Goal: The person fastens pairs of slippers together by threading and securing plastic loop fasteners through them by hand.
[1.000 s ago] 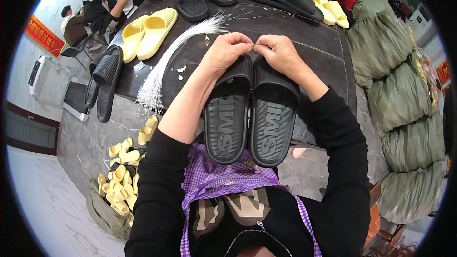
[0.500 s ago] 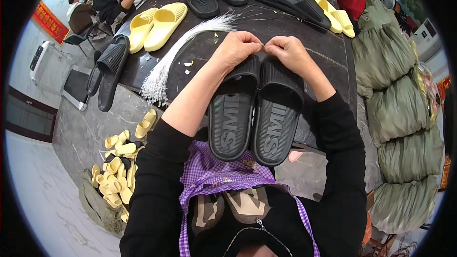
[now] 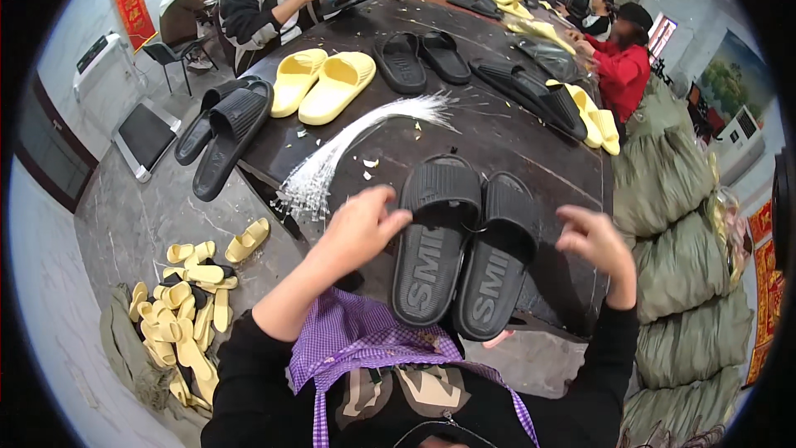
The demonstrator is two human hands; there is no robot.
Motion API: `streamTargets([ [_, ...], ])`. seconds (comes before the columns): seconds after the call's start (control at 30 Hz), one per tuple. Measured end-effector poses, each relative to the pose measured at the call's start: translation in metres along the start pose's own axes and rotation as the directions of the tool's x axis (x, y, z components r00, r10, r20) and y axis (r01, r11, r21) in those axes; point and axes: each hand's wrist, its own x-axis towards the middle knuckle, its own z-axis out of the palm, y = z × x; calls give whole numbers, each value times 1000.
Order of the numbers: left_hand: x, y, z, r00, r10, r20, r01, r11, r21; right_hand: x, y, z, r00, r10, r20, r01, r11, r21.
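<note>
A pair of black slide slippers (image 3: 433,261) lies before me at the dark table's near edge, toes pointing away and heels toward my apron. My left hand (image 3: 358,231) is beside the left slipper's strap, thumb and forefinger apart and nothing between them; whether the thumb touches the strap I cannot tell. Off to the right of the pair, my right hand (image 3: 595,241) hovers with loosely bent, parted fingers and holds nothing. Beyond my left hand, a bundle of thin white plastic tag ties (image 3: 336,153) fans across the tabletop.
Yellow slippers (image 3: 336,87) and black slippers (image 3: 232,129) stand along the table's left side, the black ones overhanging its edge. More pairs line the far side. Yellow slippers (image 3: 186,323) are heaped on the floor at left. Green sacks (image 3: 676,274) are stacked at right. Co-workers (image 3: 622,66) sit around the table.
Both hands, pinched together above the slippers' toes before, have parted and come down to either side of the pair. The view has tilted up, showing more of the room.
</note>
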Motion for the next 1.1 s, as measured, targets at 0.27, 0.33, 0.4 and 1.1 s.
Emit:
streamTargets([
  [0.27, -67, 15, 9, 900, -263, 347, 371, 881, -294, -14, -20, 70, 930, 341, -139, -299, 920, 253],
  [0.33, -76, 12, 16, 841, -290, 458, 498, 745, -444, -11, -22, 77, 915, 359, -182, -312, 919, 242],
  [0.4, -80, 10, 18, 803, -292, 520, 563, 659, -499, -5, -19, 82, 931, 256, -259, -238, 966, 101],
  [1.1, 66, -76, -89, 919, -375, -125, 216, 741, -636, 257, 36, -54, 791, -302, -531, -72, 817, -572],
])
